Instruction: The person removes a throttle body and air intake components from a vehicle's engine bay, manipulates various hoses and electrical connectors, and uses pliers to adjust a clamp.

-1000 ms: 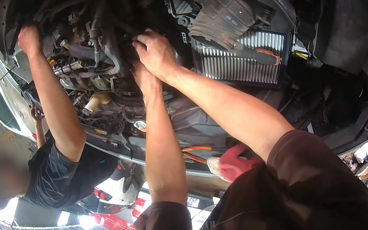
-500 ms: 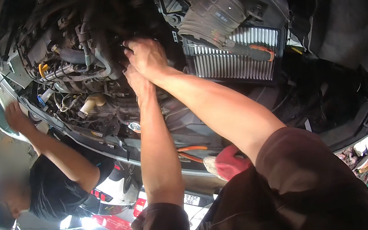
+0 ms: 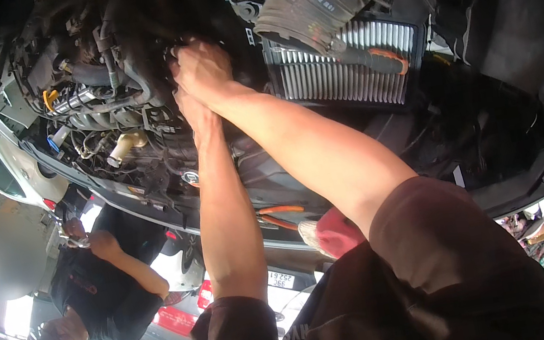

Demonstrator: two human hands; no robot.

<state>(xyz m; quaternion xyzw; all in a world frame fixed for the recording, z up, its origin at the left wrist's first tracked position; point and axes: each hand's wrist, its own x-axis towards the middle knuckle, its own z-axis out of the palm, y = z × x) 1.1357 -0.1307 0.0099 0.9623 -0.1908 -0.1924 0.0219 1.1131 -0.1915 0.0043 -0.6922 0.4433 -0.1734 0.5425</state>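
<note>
Both my hands are close together deep in the engine bay, beside the dark middle of the engine [image 3: 124,116]. My right hand [image 3: 203,69] is above and partly over my left hand [image 3: 195,111]. Its fingers curl forward into shadow. Closed as well, my left hand is pressed near the right one's wrist, its fingers mostly covered. Whatever they grip is lost in the dark. To their right lies a pleated air filter [image 3: 335,75], with a grey ribbed plastic air duct [image 3: 312,6] over its upper part.
An orange-handled tool [image 3: 279,210] and a red and white cloth item [image 3: 334,232] lie along the front edge. A yellow dipstick handle [image 3: 50,100] sticks up at left. A co-worker in black [image 3: 107,286] stands at the left; a pale car [image 3: 0,152] is beyond.
My view has shifted a little; my hands keep nearly the same hold. The co-worker has drawn back from the engine bay's left side and now holds something metallic in their hands.
</note>
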